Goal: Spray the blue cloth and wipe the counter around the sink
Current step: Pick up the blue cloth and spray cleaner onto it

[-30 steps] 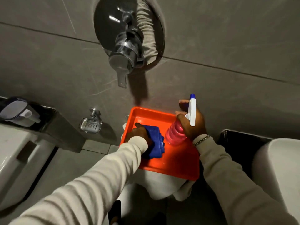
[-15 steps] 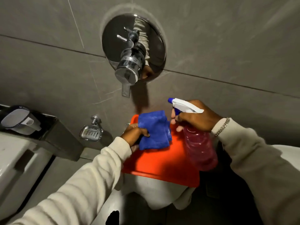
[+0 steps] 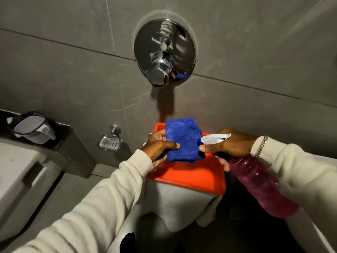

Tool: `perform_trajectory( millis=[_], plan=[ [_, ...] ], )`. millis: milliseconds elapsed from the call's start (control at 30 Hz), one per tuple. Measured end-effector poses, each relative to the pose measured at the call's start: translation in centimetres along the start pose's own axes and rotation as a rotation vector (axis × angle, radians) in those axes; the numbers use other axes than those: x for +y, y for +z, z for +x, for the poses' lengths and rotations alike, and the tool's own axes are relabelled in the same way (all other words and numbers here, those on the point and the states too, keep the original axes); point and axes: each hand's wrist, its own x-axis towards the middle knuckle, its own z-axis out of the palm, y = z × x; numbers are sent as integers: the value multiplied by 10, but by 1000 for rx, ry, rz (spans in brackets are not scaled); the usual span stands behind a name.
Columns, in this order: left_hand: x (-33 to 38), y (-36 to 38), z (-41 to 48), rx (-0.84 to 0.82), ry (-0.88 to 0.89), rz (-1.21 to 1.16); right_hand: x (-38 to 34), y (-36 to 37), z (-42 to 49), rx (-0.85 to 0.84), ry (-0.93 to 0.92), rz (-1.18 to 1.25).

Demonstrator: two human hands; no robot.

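Note:
My left hand (image 3: 159, 147) holds a folded blue cloth (image 3: 183, 139) up in the air above an orange tray (image 3: 187, 175). My right hand (image 3: 229, 145) grips a spray bottle (image 3: 259, 183) with a pink body and a white trigger head. The nozzle points left and sits right against the cloth's right edge. My forefinger lies along the trigger. The bottle slants down to the right under my sleeve.
The tray rests on a white-draped stand (image 3: 182, 203). A chrome wall mixer (image 3: 164, 53) juts from the grey tiles above. A soap dish (image 3: 109, 142) hangs at left, beside a ledge with a white jug (image 3: 32, 129). White fixtures stand at the far left (image 3: 21, 178) and lower right.
Both hands lifted the cloth and the bottle off the tray. The bottle swung from upright to slanted, and its nozzle came in against the cloth.

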Motion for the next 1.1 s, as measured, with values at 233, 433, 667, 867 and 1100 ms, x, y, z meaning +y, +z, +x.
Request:
perform_trajectory(
  millis=[233,433,667,867,1100],
  plan=[
    [-3,9,-21,-5,12,118,1,17,-12,39,-30,32],
    [-3,9,-31,-21,0,151,2,20,-24,98,-77,-13],
    [0,13,-35,-28,0,169,9,20,-30,132,-109,4],
    [3,11,-37,-35,-7,158,18,17,-35,184,-146,0],
    [7,1,-35,-26,-7,145,26,-5,-46,412,-315,77]
  ],
)
